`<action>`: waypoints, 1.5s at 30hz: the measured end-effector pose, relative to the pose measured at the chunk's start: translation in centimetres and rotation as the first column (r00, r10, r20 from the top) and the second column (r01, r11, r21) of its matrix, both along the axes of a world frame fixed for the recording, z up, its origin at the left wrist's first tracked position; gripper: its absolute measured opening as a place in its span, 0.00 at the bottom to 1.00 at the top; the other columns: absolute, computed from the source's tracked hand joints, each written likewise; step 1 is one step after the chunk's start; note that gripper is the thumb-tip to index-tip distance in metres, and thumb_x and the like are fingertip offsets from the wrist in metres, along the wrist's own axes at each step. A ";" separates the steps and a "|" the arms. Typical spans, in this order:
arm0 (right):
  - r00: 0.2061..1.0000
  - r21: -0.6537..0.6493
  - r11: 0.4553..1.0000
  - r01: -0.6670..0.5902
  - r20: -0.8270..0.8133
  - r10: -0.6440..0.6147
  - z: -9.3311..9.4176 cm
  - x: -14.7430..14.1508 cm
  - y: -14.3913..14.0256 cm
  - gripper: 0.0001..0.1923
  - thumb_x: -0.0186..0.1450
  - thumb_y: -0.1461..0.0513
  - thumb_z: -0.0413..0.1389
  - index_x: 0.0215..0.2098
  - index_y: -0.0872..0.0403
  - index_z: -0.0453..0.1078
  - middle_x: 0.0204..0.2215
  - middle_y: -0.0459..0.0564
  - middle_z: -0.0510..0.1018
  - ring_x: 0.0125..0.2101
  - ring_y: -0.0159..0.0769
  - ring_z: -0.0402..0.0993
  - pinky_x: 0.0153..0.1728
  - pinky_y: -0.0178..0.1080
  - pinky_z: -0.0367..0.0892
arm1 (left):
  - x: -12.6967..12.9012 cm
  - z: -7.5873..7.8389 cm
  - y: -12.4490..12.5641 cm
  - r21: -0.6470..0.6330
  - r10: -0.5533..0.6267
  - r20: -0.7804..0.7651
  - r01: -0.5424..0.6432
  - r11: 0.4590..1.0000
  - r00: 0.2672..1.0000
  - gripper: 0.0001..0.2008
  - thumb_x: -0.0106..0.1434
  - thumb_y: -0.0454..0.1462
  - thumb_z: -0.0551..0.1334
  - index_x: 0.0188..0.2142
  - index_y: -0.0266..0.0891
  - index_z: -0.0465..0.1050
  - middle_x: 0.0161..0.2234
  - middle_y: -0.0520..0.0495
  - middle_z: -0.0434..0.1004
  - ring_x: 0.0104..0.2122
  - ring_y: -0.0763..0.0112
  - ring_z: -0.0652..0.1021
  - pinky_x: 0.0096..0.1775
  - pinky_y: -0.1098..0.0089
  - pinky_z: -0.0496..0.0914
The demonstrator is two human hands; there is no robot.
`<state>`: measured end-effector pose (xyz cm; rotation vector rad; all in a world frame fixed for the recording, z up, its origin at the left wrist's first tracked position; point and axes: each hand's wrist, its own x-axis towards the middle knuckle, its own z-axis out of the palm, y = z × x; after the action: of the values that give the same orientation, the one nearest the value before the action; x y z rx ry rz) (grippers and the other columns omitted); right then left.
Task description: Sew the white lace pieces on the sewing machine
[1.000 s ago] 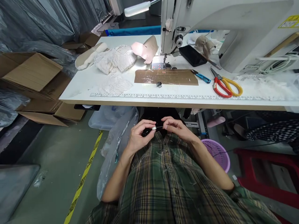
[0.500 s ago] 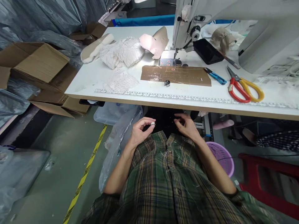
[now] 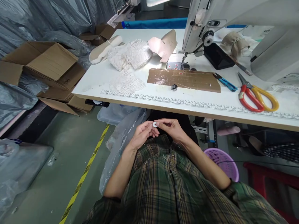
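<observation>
Below the table edge, in front of the plaid shirt, my two hands meet at a small white bobbin [image 3: 154,124]. My left hand [image 3: 143,134] pinches it from the left, its lower fingers curled. The thumb and fingers of my right hand [image 3: 172,129] close on its right side. A small metal bobbin case [image 3: 174,87] lies on the table by the front edge, in front of a brown taped strip [image 3: 184,80]. Behind that strip stands the sewing machine's needle and presser foot [image 3: 184,59].
A blue cutter [image 3: 225,82] and scissors with red and yellow handles [image 3: 257,95] lie to the right on the table [image 3: 91,84]. White lace [image 3: 130,54] is piled left of the machine. Below are a purple basket [image 3: 224,161] and a plastic bag [image 3: 121,146].
My right hand has moved left to the bobbin that my left hand holds, so the hands now meet. The bobbin's round face has turned into view. The camera view has shifted slightly.
</observation>
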<state>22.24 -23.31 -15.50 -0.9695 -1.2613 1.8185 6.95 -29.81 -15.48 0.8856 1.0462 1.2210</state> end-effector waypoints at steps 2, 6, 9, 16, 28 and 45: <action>0.997 -0.200 0.979 0.047 -0.043 -0.056 -0.3 -0.3 -0.3 0.16 0.50 0.52 0.71 0.34 0.52 0.82 0.30 0.50 0.81 0.31 0.32 0.73 0.35 0.37 0.69 | 0.0 0.3 0.1 -0.033 -0.003 0.058 0.005 0.999 0.998 0.21 0.65 0.53 0.62 0.39 0.36 0.75 0.26 0.45 0.78 0.25 0.71 0.77 0.28 0.71 0.70; 0.981 -0.345 0.935 0.084 -0.137 -0.138 -0.4 -0.4 -0.8 0.19 0.48 0.54 0.72 0.36 0.53 0.82 0.29 0.49 0.82 0.30 0.29 0.74 0.35 0.35 0.69 | 0.1 0.7 0.6 -0.117 0.023 0.071 -0.015 0.993 0.997 0.21 0.62 0.51 0.66 0.39 0.34 0.77 0.26 0.47 0.77 0.25 0.74 0.75 0.28 0.74 0.68; 0.965 -0.395 0.913 0.099 -0.187 -0.186 -0.2 -0.3 -0.8 0.19 0.46 0.55 0.73 0.34 0.54 0.82 0.30 0.49 0.82 0.30 0.29 0.76 0.36 0.33 0.71 | 0.3 0.8 0.9 -0.165 0.081 -0.064 -0.090 0.982 0.995 0.19 0.54 0.48 0.72 0.37 0.35 0.78 0.23 0.51 0.75 0.23 0.78 0.72 0.27 0.77 0.65; 0.960 -0.452 0.890 0.062 -0.218 -0.178 -0.2 0.4 -0.5 0.19 0.48 0.53 0.73 0.33 0.55 0.81 0.32 0.50 0.82 0.31 0.28 0.76 0.37 0.32 0.73 | 0.9 0.7 1.7 -0.177 0.063 -0.177 -0.095 0.980 0.982 0.19 0.53 0.48 0.72 0.37 0.37 0.81 0.19 0.55 0.68 0.20 0.80 0.66 0.24 0.77 0.59; 0.882 -0.577 0.814 -0.065 -0.414 -0.223 -0.3 0.8 -0.2 0.10 0.52 0.62 0.70 0.30 0.56 0.76 0.38 0.52 0.82 0.39 0.35 0.78 0.37 0.34 0.72 | 0.1 2.2 -1.1 0.361 0.121 -0.441 0.053 0.931 0.889 0.12 0.66 0.45 0.64 0.31 0.40 0.77 0.47 0.42 0.77 0.49 0.62 0.75 0.53 0.61 0.66; 0.687 -0.242 0.675 -0.697 0.047 0.725 5.8 0.6 -2.1 0.17 0.68 0.50 0.58 0.38 0.56 0.70 0.33 0.49 0.76 0.23 0.24 0.63 0.27 0.31 0.59 | -13.2 7.2 -9.4 -0.213 0.055 -0.571 -0.213 0.953 0.819 0.18 0.57 0.50 0.67 0.21 0.41 0.75 0.33 0.47 0.82 0.38 0.62 0.80 0.39 0.69 0.70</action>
<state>22.81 -25.45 -9.67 -0.7584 -1.7338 2.5651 -6.28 -39.25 -8.25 0.9915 1.7354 0.9097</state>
